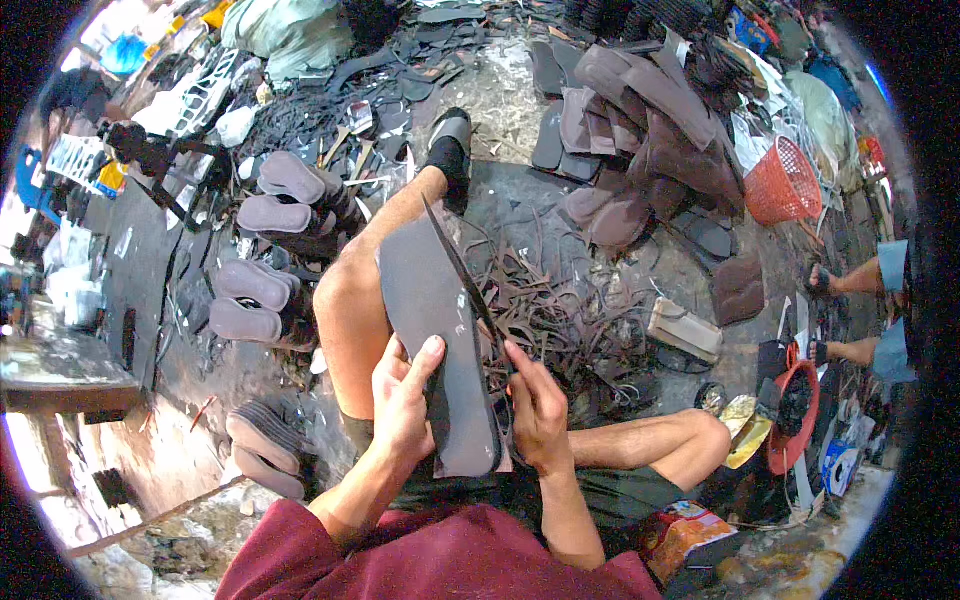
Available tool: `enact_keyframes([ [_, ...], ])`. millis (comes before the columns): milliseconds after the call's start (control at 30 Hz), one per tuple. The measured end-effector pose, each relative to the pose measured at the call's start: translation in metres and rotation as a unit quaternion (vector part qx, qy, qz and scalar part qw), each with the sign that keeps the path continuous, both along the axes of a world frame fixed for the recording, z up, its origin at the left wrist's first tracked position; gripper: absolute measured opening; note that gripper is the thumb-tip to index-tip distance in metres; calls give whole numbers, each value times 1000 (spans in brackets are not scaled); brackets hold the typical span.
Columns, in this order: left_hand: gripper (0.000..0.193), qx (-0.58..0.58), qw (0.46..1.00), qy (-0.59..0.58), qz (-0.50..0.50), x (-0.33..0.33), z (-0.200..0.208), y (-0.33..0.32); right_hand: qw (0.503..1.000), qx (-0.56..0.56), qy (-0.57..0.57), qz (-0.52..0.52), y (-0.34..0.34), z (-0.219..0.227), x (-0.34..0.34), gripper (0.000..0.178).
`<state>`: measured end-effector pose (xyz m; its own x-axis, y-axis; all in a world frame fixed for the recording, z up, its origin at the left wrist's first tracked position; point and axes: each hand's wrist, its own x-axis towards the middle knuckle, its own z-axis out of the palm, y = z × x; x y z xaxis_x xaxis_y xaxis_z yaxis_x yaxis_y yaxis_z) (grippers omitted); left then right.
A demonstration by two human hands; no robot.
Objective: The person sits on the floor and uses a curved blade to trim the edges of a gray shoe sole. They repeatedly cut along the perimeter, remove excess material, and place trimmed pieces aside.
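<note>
Left hand grips the near-left edge of a dark sole, held over the lap. Right hand is closed on shears along the sole's right edge. Far right: orange basket, contents unclear. Near right: red tub holding dark scraps.

One sole, one knife, two baskets
</note>
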<state>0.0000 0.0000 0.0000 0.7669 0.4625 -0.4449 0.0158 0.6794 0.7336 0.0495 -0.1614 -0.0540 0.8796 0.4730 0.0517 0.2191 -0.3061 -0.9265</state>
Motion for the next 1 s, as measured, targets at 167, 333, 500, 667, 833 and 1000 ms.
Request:
enact_keyframes([
  [167, 50, 31, 998, 24, -41, -13, -1, -6, 992, 20, -116, 34, 30, 25, 53, 39],
  [333, 47, 112, 992, 0, 53, -31, 18, 37, 995, 34, -38, 89, 29, 65, -3, 47],
  [500, 30, -111, 992, 9, -54, -46, 21, 72, 996, -13, -51, 68, -19, 15, -46, 50],
  [667, 31, -89, 991, 48, -89, -50, 14, 68, 995, -82, -17, 46, -71, -2, -77, 43],
  [833, 30, -47, 985, 62, -156, -44, 5, 62, 988, -95, -42, 112, -46, 30, -10, 47],
  [1000, 28, 40, 968, 93, -230, -35, 20, 66, 953, -153, -121, 232, -30, 72, 52, 50],
])
